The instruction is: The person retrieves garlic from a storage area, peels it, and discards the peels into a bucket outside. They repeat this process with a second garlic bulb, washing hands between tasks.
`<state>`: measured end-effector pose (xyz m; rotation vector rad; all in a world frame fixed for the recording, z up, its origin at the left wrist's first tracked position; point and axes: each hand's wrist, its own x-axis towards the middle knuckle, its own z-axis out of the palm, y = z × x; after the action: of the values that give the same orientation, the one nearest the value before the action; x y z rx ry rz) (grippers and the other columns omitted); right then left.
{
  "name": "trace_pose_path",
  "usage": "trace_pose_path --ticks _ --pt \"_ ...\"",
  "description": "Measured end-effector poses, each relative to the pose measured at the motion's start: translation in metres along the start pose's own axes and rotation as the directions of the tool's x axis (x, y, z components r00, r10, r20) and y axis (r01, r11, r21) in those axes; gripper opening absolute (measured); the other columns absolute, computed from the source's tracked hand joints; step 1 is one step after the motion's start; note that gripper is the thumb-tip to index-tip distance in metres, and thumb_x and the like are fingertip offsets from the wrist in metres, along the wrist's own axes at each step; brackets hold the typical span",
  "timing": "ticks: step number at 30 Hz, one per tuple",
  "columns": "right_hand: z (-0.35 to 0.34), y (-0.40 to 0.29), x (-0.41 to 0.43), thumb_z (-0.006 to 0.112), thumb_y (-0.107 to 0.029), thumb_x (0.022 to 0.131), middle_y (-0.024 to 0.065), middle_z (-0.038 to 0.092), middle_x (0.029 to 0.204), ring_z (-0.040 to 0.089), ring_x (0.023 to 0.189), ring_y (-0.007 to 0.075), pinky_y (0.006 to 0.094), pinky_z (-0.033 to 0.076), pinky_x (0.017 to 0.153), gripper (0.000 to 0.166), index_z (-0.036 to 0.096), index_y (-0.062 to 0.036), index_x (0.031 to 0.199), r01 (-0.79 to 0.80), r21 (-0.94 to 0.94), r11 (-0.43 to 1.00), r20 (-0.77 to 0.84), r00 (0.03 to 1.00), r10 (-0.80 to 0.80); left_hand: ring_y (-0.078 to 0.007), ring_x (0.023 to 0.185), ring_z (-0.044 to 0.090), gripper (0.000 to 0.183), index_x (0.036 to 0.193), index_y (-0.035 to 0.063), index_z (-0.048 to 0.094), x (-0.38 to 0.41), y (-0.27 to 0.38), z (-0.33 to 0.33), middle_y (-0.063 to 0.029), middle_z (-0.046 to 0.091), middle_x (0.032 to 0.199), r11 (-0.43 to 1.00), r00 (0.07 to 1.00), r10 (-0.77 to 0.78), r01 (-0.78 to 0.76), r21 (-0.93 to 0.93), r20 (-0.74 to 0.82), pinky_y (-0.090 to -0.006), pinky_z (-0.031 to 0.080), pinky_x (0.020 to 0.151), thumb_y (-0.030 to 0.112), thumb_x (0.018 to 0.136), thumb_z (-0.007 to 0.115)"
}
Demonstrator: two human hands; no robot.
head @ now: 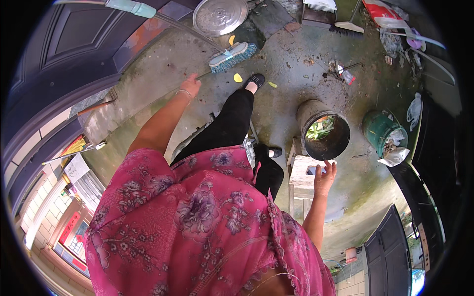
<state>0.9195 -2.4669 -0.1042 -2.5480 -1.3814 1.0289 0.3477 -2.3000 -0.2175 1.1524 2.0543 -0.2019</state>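
Observation:
My left hand, with a bangle at its wrist, hangs to the left with curled fingers. A thin dark line runs from its fingertips towards the broom head; whether this is a held stick or a floor edge is unclear. My right hand is over the edge of a worn wooden stool, its fingers apart and nothing seen in them. Just beyond its fingertips is the rim of a dark bucket; contact cannot be judged. Green leaf scraps lie inside the bucket. A dark rectangular patch shows on the stool top.
A broom with blue bristles lies across the upper left, near a round metal lid. Yellow pieces dot the wet concrete. At right stands a green bucket of rubbish. A dustpan and another broom are at the top.

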Motion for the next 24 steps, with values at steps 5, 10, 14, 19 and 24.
trace_pose_path --ticks 5,10,14,19,24 --pt "-0.019 0.008 0.013 0.064 -0.014 0.077 0.0183 0.045 0.121 0.058 0.084 0.0242 0.0343 0.049 0.079 0.031 0.058 -0.0044 0.106 -0.006 0.005 1.0 0.035 0.999 0.006 -0.0322 0.105 0.055 0.051 0.129 0.012 0.04 -0.038 -0.14 -0.053 -0.0182 0.057 0.112 0.935 0.963 -0.254 0.267 0.234 -0.084 -0.0391 0.043 0.09 0.027 0.081 0.05" --pt "-0.011 0.021 0.033 0.067 -0.017 0.074 0.0166 0.046 0.121 0.057 0.08 0.022 0.0329 0.049 0.075 0.031 0.06 -0.0065 0.102 0.125 -0.09 0.988 0.2 0.974 -0.105 -0.032 0.102 0.056 0.049 0.126 0.011 0.043 -0.14 -0.18 -0.043 -0.0174 0.06 0.108 0.915 0.907 -0.405 0.401 -0.056 -0.119 -0.038 0.043 0.09 0.029 0.081 0.05" --pt "-0.02 0.018 0.064 0.067 -0.02 0.074 0.0143 0.049 0.118 0.059 0.079 0.0224 0.0331 0.049 0.075 0.029 0.061 -0.0075 0.1 0.308 -0.064 0.949 0.264 0.922 -0.282 -0.0312 0.1 0.057 0.046 0.123 0.012 0.046 -0.21 -0.18 -0.013 -0.0151 0.061 0.106 0.883 0.876 -0.446 0.396 -0.252 -0.185 -0.0363 0.043 0.089 0.028 0.08 0.051" --pt "-0.057 0.011 0.092 0.066 -0.017 0.074 0.0133 0.056 0.103 0.059 0.082 0.0251 0.0342 0.049 0.076 0.025 0.062 -0.0072 0.096 0.419 -0.171 0.892 0.214 0.899 -0.382 -0.0274 0.095 0.06 0.043 0.119 0.0086 0.049 -0.281 -0.171 0.032 -0.0131 0.064 0.1 0.823 0.855 -0.491 0.391 -0.411 -0.169 -0.0339 0.045 0.086 0.025 0.079 0.052" --pt "-0.094 0.024 0.109 0.067 -0.019 0.071 0.0138 0.059 0.095 0.057 0.087 0.0286 0.0367 0.047 0.078 0.025 0.063 -0.0076 0.093 0.451 -0.45 0.771 0.321 0.887 -0.332 -0.0249 0.087 0.062 0.038 0.114 0.0076 0.053 -0.325 -0.206 0.084 -0.0125 0.065 0.093 0.716 0.837 -0.542 0.413 -0.562 -0.076 -0.0331 0.047 0.081 0.024 0.079 0.054"
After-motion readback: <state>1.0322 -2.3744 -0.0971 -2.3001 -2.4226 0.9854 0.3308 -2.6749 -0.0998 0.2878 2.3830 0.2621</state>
